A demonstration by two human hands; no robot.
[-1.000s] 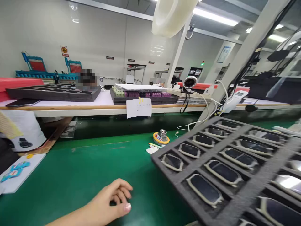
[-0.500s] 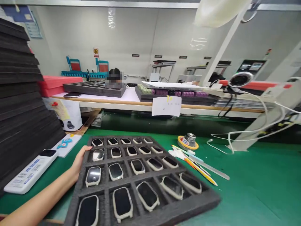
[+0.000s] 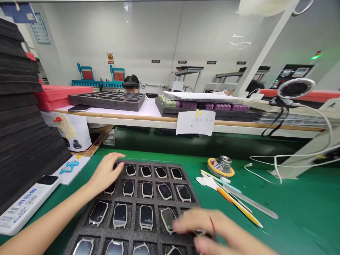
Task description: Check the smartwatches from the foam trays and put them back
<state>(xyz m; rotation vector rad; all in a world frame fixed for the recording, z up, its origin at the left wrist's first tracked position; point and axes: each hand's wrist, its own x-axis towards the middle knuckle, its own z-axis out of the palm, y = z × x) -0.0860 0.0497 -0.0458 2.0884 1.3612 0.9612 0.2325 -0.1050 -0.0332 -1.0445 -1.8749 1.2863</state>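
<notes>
Watches with dark screens and pale frames lie in rows in a dark foam tray point(image 3: 133, 214), one to a compartment, filling the lower centre of the frame; the tray's near end runs out of the bottom edge.

Left hand point(image 3: 107, 171) is at the tray's far left corner, left of the frame's centre. Its thumb and fingers stand apart, the thumb over the corner compartment and the fingers reaching along the far edge. The watch in that corner is mostly covered by the hand, and another shows just below the wrist. I cannot tell how firmly the foam is held.

Right hand point(image 3: 207, 221), blurred, comes in from the lower right over the tray's right side. Its thumb and forefinger are parted, with a gap between them. Just left of the forefinger's tip, a tilted watch point(image 3: 168, 220) sits in its compartment; whether they touch is unclear. Part of a further watch shows beneath the hand.

Right of the tray, on the green bench top point(image 3: 300, 212), lie a yellow-and-orange pen point(image 3: 249, 214) and a flat metal strip point(image 3: 265, 209). Beyond them is a yellow-rimmed roll point(image 3: 212, 166). At the frame's left edge rises a stack of black foam point(image 3: 21, 117).
</notes>
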